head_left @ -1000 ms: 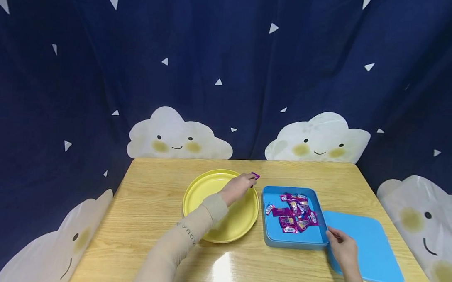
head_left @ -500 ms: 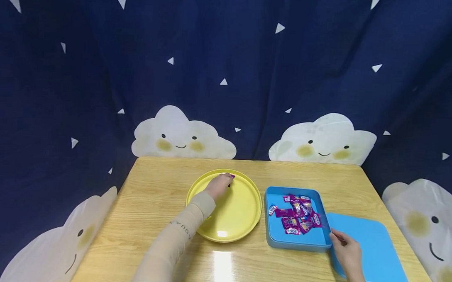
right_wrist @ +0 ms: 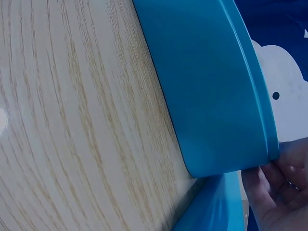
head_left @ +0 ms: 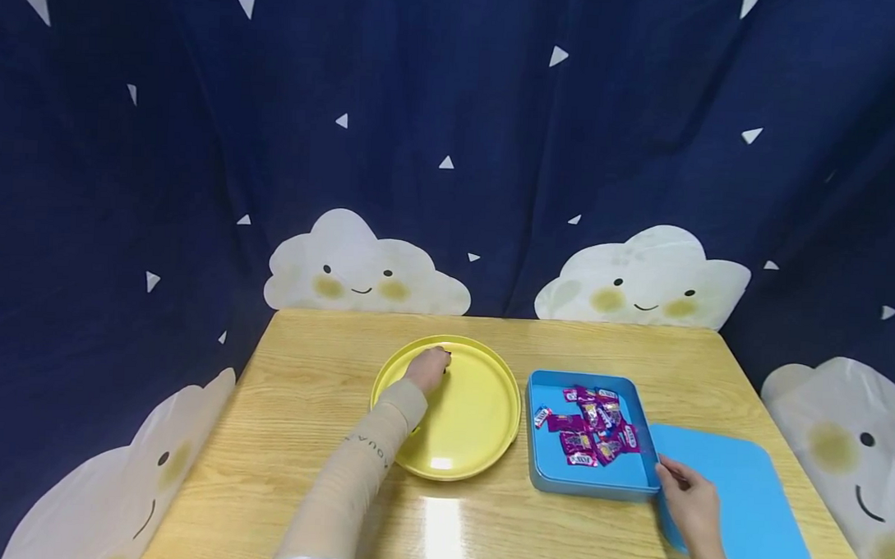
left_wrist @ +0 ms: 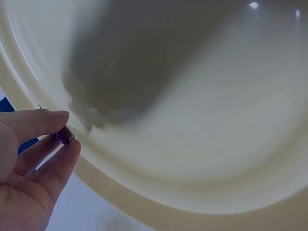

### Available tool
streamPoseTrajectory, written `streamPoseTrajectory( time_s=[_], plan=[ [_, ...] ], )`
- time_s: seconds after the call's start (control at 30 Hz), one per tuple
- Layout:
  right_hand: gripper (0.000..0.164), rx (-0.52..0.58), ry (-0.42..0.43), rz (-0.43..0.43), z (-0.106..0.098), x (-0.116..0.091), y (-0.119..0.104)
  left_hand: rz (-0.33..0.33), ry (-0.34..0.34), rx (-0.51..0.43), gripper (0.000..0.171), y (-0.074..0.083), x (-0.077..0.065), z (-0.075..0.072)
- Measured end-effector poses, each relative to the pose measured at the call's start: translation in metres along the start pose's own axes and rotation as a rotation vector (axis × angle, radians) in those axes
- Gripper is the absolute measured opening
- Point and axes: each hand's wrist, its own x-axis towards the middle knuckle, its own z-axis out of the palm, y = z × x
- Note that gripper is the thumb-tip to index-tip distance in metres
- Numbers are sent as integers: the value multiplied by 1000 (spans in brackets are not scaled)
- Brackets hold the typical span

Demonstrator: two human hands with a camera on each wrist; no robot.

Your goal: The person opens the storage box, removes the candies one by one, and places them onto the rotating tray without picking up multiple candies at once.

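Over the back left part of the round yellow tray [head_left: 480, 412], my left hand [head_left: 425, 371] pinches a small candy in a shiny purple wrapper [left_wrist: 64, 135] between thumb and fingertips. The candy is mostly hidden by the hand in the head view. My right hand [head_left: 691, 503] grips the near right corner of a shallow blue box [head_left: 591, 486], thumb at the rim and fingers against the outer wall. Several purple wrapped candies [head_left: 577, 443] lie in a loose pile inside this box.
A flat blue lid [head_left: 743, 504] lies on the wooden table [head_left: 311, 373], right of the box and partly under the right hand. Behind the table hangs a dark blue curtain [head_left: 395, 88] with cloud faces.
My left hand has carried the candy leftward from the tray's right rim to its back left part. The right hand keeps its grip on the box corner. The view has shifted slightly.
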Motion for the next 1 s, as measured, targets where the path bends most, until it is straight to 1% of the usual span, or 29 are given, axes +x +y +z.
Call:
streamPoseTrajectory(
  time_s=[0.03, 0.07, 0.1, 0.13, 0.17, 0.2, 0.3, 0.33, 0.37, 0.4, 0.43, 0.47, 0.5, 0.53, 0.6, 0.63, 0.7, 0.73, 0.77, 0.8, 0.83, 0.87, 0.9, 0.93, 0.97, 1.0],
  plan=[
    [33, -1, 1, 3, 0, 0, 0, -25, -45, -22, 28, -1, 2, 2],
    [33, -3, 3, 1, 0, 0, 0, -58, -90, -33, 25, 5, -2, -9],
    [33, -5, 5, -2, 0, 0, 0, -95, -154, -54, 22, 10, -5, -19],
    [33, -6, 7, -4, 0, 0, 0, -124, -183, -44, 17, 15, -10, -29],
    [33, -7, 7, -7, 0, 0, 0, -95, -142, -29, 20, 10, -10, -20],
    [33, -6, 8, -12, 0, 0, 0, -91, -137, -34, 21, 5, -9, -10],
    [33, -8, 10, -25, 0, 0, 1, -34, -27, 21, 24, -21, -1, 37],
    [34, -8, 11, -28, 0, 1, 1, -10, 38, 41, 25, -29, 2, 54],
    [33, -8, 13, -30, 1, 0, 1, -1, 61, 41, 26, -38, 7, 73],
    [33, -8, 15, -29, 1, 0, 1, -35, 17, 13, 26, -39, 9, 75],
    [32, -9, 17, -28, 1, 0, 1, -25, 51, 36, 27, -43, 10, 83],
    [32, -9, 18, -26, 1, 0, 1, -20, 68, 40, 27, -44, 10, 87],
    [32, -6, 16, -26, 1, 0, 1, -42, 38, 9, 27, -44, 11, 86],
    [32, -4, 15, -24, 0, 0, 1, -53, 28, 5, 27, -45, 12, 88],
    [33, -1, 11, -20, 0, 0, 2, -67, 8, 0, 28, -50, 18, 99],
    [33, 0, 9, -20, 0, 0, 2, -65, 15, 27, 27, -56, 23, 112],
    [34, 1, 7, -18, 0, 0, 1, -91, -27, 25, 26, -69, 35, 135],
    [33, 2, 8, -15, 0, 0, 1, -71, 2, 48, 28, -78, 41, 153],
    [33, 1, 9, -14, 0, -1, 1, -56, 27, 42, 29, -87, 47, 169],
    [33, 1, 8, -11, 0, -1, 1, -54, 33, 39, 31, -94, 52, 181],
    [33, 2, 7, -11, 0, -1, 2, -54, 34, 40, 31, -98, 55, 189],
    [33, 3, 6, -11, 0, -1, 2, -51, 38, 27, 32, -99, 56, 190],
    [33, 5, 3, -12, 0, -1, 2, -45, 45, 26, 31, -96, 54, 185],
    [34, 6, 2, -13, 0, 0, 2, -33, 58, 28, 29, -89, 48, 172],
    [34, 5, 2, -15, 0, 0, 2, -46, 32, 17, 27, -76, 40, 147],
    [35, 6, 0, -18, -1, 0, 2, -70, -12, 12, 24, -58, 29, 115]
  ],
)
